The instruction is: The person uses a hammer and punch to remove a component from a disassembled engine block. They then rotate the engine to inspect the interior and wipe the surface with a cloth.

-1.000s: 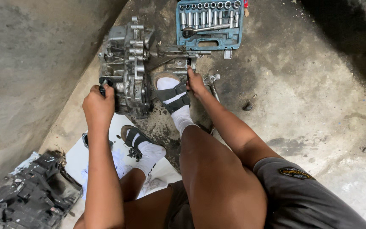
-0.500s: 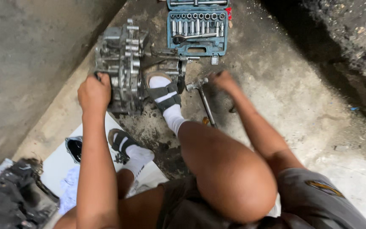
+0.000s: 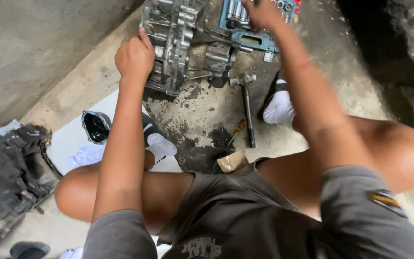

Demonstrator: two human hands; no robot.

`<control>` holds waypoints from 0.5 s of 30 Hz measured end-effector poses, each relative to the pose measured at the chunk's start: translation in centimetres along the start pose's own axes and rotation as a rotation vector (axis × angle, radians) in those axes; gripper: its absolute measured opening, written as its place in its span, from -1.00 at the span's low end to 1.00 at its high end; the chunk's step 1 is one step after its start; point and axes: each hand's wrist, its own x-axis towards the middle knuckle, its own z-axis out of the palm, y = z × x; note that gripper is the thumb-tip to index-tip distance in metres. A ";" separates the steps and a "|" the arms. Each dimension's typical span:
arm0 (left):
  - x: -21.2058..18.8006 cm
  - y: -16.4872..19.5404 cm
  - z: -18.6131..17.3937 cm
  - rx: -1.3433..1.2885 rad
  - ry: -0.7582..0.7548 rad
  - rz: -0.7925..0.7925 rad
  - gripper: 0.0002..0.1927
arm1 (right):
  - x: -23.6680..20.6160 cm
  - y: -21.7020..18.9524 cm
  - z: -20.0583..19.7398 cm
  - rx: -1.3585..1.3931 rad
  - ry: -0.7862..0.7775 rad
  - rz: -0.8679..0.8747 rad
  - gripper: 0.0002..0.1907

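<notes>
A greasy metal engine casing (image 3: 178, 41) stands on the oil-stained concrete floor at the top centre. My left hand (image 3: 134, 56) rests against its left side, fingers curled on the edge. My right hand (image 3: 260, 13) reaches to the blue socket set case (image 3: 257, 36) at the top edge; its fingers are partly cut off by the frame, so what they grip is hidden. A long ratchet wrench (image 3: 247, 108) lies on the floor between my legs, with a small orange-handled screwdriver (image 3: 236, 130) beside it.
A concrete wall (image 3: 34, 52) runs along the left. A dark dismantled engine part (image 3: 10, 168) sits at the lower left by a white sheet (image 3: 73, 136) holding a black cover (image 3: 94, 125). My white-socked feet (image 3: 279, 108) and knees fill the middle. A small cardboard piece (image 3: 232, 160) lies near my lap.
My right hand has left the floor near the wrench and moved up to the socket case. The view has shifted closer and downward; my left hand stays on the casing.
</notes>
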 end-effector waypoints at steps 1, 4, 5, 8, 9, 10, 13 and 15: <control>0.1 0.0 0.2 0.009 -0.006 -0.013 -0.38 | 0.7 1.0 2.6 0.126 0.019 0.101 0.08; 0.2 0.0 0.7 0.031 -0.011 -0.027 -0.36 | 1.0 3.5 9.5 0.463 0.155 0.421 0.28; 0.2 -0.3 1.0 0.007 0.007 -0.033 -0.41 | 1.2 3.6 11.2 0.473 0.262 0.352 0.16; -0.5 -1.0 1.6 0.006 -0.024 -0.027 -0.49 | 1.6 4.6 14.2 0.644 0.424 0.446 -0.04; -1.0 -1.2 1.8 0.022 -0.016 -0.023 -0.49 | 1.9 4.9 14.7 0.710 0.395 0.501 -0.07; -1.2 -1.5 2.0 0.035 0.008 -0.012 -0.50 | 2.2 5.1 14.9 0.785 0.374 0.542 -0.10; -1.5 -2.4 2.7 0.005 0.036 -0.022 -0.52 | 3.0 6.3 15.4 0.948 0.424 0.398 -0.26; -2.8 -3.1 3.3 -0.007 0.025 -0.067 -0.54 | 3.8 7.4 16.2 0.780 0.526 0.273 -0.39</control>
